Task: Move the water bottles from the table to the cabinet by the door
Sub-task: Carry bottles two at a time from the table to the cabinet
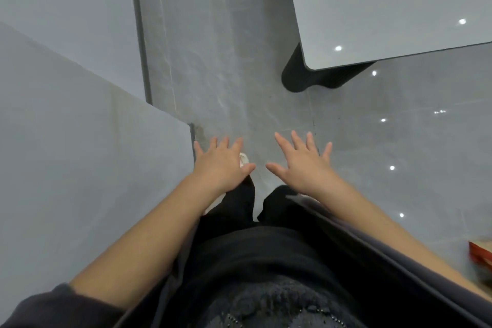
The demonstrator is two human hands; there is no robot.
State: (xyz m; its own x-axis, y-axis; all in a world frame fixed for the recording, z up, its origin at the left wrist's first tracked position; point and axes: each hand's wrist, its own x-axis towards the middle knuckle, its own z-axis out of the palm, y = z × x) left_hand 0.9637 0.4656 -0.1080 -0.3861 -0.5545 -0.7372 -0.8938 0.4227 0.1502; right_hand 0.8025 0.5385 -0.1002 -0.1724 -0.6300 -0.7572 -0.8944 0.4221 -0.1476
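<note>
My left hand and my right hand are both stretched out in front of me over the floor, palms down, fingers spread and straight. Neither holds anything. A grey table with a glossy top stands at the upper right, well beyond my right hand. No water bottle shows on the part of it that I see, and no cabinet or door is in view.
A grey wall corner juts out just left of my left hand. The table's black ribbed leg stands on the shiny tiled floor. A red and white object lies at the right edge.
</note>
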